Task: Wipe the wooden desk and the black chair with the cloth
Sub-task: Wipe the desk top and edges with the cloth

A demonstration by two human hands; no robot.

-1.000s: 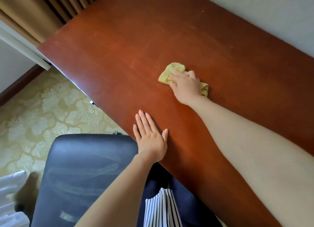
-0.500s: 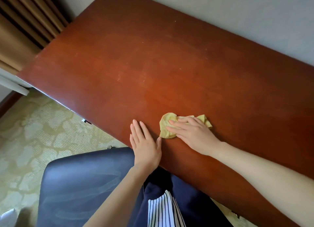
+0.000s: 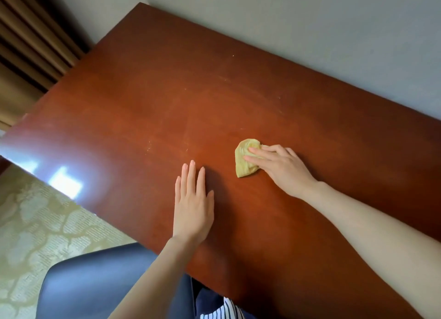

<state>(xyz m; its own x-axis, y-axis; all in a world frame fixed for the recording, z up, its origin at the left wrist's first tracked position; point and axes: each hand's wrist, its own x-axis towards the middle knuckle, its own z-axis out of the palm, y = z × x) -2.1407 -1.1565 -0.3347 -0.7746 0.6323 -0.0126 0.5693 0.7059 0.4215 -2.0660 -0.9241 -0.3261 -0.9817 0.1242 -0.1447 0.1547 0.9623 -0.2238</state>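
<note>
- The desk (image 3: 167, 104) is reddish-brown wood and fills most of the view, with its far edge against a grey wall (image 3: 310, 32).
- The cloth (image 3: 244, 162) is yellow and bunched, and lies on the desk right of centre, nearer the front edge than the wall.
- The right hand (image 3: 284, 168) presses on the cloth's right part. Its fingers lie nearly straight across the cloth, and the thumb is hidden.
- The left hand (image 3: 193, 204) lies flat on the desk with palm down and fingers straight and close together. It holds nothing and sits near the cloth without touching it.
- A few pale specks (image 3: 149, 148) dot the wood left of the cloth.
- Bright glare (image 3: 64, 182) sits on the desk's left front edge.
- The chair (image 3: 95, 283) is black, below the front edge and under the left forearm.
- Striped fabric (image 3: 229, 310) shows at the bottom.
- Patterned carpet (image 3: 35, 223) lies at lower left and brown curtains (image 3: 28, 44) hang at upper left.
</note>
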